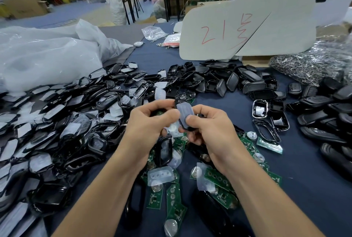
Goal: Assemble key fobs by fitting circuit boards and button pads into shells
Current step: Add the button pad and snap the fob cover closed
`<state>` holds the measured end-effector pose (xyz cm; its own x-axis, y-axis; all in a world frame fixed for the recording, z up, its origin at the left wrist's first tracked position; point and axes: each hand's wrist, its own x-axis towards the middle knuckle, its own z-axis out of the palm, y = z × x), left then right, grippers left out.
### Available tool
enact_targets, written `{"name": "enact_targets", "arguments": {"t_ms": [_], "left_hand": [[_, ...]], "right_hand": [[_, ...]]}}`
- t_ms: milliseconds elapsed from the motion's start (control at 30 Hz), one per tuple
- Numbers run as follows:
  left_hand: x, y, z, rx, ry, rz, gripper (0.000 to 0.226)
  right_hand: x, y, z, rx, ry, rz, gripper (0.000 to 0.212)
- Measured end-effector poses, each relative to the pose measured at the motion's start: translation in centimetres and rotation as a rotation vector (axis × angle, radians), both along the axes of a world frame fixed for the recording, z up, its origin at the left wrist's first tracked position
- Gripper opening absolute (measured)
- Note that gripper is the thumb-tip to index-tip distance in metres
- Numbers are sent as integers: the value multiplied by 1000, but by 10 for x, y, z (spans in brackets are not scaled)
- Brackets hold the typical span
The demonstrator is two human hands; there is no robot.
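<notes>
Green circuit boards (pixel 219 178) are strewn under the wrists, and just above them a clear button pad (pixel 184 111) is pinched onto a black shell (pixel 187 128) by the right hand (pixel 213 135), with a mostly hidden dark piece (pixel 159 112) clutched in the left hand (pixel 146 126).

Translucent button pad (pixel 184 112) tilted near-upright against a black shell (pixel 188 128), both held up over table centre. Green circuit boards (pixel 172 196) with coin cells lie scattered flat below, loose clear pads (pixel 162 174) among them. Black shell halves (pixel 238 82) piled behind, film-covered frames (pixel 57 114) heaped left.
</notes>
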<state>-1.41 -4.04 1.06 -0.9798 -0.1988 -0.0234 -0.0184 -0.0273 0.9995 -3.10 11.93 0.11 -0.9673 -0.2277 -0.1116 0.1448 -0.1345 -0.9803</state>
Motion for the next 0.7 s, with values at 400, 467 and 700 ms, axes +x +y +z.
{"name": "enact_targets", "arguments": {"t_ms": [400,467,700], "left_hand": [[-4,3,-9,-86,3,42,23],[-4,3,-9,-86,12,27,22],[-5,2,-12,-87,46,23,18]], "right_hand": [[0,-4,-6,96,98,19,12],[0,-4,-7,102,102,6,13],[1,-4,-10,190,150,-43,16]]}}
